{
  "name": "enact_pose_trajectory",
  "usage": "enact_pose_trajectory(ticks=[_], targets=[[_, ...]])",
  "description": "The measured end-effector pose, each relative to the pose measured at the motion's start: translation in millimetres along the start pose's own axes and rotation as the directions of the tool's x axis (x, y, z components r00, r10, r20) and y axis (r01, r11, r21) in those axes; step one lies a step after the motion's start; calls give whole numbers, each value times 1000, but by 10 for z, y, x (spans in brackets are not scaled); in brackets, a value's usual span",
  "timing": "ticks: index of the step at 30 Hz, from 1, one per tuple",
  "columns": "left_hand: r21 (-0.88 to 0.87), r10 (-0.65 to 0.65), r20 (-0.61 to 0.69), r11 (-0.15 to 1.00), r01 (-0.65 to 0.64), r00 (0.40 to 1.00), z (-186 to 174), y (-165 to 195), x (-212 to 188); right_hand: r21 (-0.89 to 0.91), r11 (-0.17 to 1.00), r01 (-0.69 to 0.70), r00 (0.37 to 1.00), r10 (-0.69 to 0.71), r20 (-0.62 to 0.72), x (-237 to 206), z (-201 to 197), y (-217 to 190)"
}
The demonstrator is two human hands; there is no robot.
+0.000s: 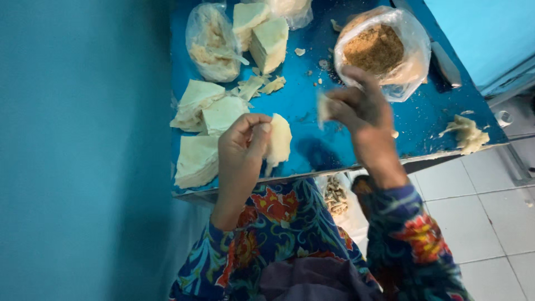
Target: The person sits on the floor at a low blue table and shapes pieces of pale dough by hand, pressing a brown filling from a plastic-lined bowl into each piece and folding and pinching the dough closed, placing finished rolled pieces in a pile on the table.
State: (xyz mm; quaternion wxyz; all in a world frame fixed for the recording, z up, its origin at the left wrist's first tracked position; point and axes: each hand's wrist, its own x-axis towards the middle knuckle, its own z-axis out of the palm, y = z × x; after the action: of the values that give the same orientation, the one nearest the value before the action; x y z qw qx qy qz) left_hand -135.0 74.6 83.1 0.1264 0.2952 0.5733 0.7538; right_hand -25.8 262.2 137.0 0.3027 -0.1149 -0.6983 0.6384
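Taking the blue counter [429,120] as the landmark: along its left edge lie three stacks of pale folded wrapper sheets [196,160], one behind the other, the nearest at the front left corner. Behind them, toward the far left of the counter, sits a clear bag of pale scraps [212,44], and just right of that bag two more wedge-shaped stacks [268,42] stand on edge, with small torn bits scattered in front of them.

Over the front edge of the counter, the left hand [242,147] is raised with fingers curled narrowly around a pale folded wrapper piece [278,144], pinched between thumb and fingers. Right of it, above the middle of the counter, the right hand [356,108] is blurred; its fingers are drawn together on a small pale bit [323,108].

Behind the right hand, at the far right of the counter, is a clear bag of brown crumbly filling [374,49]. At the front right corner lies a pale lump of dough [467,134]. Both sleeves are floral-patterned.
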Motion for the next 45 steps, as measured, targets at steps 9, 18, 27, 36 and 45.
enact_pose_trajectory(ticks=[9,18,27,36,45], targets=[[56,-85,-12,995,85,996,-42,20,-65,-124,991,48,929,1,369,-113,329,-33],[-36,-144,-23,989,143,989,47,7,-10,-167,982,-90,990,106,91,-197,-99,141],[792,539,149,437,-427,829,113,32,67,51,982,-179,970,168,174,-179,-370,33],[-308,-228,176,911,274,958,559,-448,-97,-206,971,-117,992,124,21,-255,-225,14],[-318,-229,203,904,285,952,602,-322,-182,-598,672,437,897,-371,239,-584,-70,140]])
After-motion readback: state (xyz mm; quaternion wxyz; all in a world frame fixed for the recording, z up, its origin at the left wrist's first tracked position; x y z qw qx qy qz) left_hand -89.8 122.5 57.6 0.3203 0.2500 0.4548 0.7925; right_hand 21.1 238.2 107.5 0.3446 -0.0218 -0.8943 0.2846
